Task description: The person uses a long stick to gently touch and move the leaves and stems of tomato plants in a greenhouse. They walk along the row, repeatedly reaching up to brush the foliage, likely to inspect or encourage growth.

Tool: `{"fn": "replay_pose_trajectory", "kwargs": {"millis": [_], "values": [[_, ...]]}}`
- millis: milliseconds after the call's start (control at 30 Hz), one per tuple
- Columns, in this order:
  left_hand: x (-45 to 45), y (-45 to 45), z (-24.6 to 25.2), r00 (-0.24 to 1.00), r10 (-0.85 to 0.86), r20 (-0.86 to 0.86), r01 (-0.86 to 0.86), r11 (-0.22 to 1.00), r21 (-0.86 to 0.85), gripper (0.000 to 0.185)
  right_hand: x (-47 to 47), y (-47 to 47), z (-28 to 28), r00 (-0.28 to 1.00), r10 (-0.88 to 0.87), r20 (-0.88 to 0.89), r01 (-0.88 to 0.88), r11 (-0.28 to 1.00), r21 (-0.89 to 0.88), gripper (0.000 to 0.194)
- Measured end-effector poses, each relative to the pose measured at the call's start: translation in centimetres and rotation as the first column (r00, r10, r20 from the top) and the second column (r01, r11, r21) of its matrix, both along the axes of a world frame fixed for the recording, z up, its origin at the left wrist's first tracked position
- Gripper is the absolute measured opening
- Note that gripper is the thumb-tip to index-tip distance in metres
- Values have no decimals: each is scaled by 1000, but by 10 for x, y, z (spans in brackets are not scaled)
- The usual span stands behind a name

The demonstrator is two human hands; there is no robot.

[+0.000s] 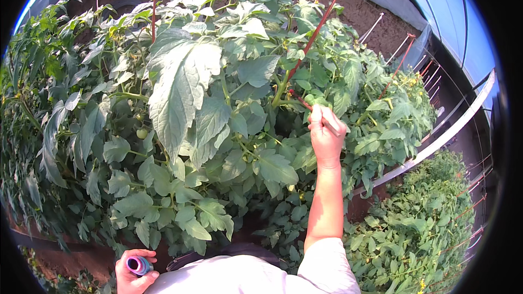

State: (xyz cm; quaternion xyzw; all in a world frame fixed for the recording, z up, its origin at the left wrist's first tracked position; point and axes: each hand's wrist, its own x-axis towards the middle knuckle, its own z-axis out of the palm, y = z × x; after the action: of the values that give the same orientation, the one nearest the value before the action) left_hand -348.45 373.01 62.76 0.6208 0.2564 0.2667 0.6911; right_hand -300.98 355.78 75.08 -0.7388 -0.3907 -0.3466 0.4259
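Observation:
My right hand (327,136) reaches into tall tomato plants (269,163), its fingers closed around a slim stick-like brush (302,101). The far end of this brush is red and lies close to a thick green stem (281,90), beside a red stake (316,28). Whether that tip touches the stem I cannot tell. Low at the left, my left hand (126,275) grips a small bottle (141,265) with a bluish-purple body. Its round mouth faces up and looks dark inside; the contents are hidden. A large toothed leaf (182,85) hangs left of the stem.
Small green tomatoes (141,133) hang among the leaves at left. More red stakes (400,63) and white rods rise along the row. A white curved pole (445,126) crosses at right, before another planted row (416,220). Behind stand an earthen wall (351,12) and plastic film (443,4).

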Motion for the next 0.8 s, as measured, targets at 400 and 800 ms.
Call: {"fn": "replay_pose_trajectory", "kwargs": {"millis": [400, 800], "values": [[3, -17, 21, 1000, 9, -28, -6, 994, 111, 56, -67, -63, 5, 992, -16, 128, -8, 983, 181, 26], [47, -43, 59, 998, -50, -32, 51, 998, 41, 57, -94, -194, -86, 997, 10, 82, -82, 220, 972, 44]]}}
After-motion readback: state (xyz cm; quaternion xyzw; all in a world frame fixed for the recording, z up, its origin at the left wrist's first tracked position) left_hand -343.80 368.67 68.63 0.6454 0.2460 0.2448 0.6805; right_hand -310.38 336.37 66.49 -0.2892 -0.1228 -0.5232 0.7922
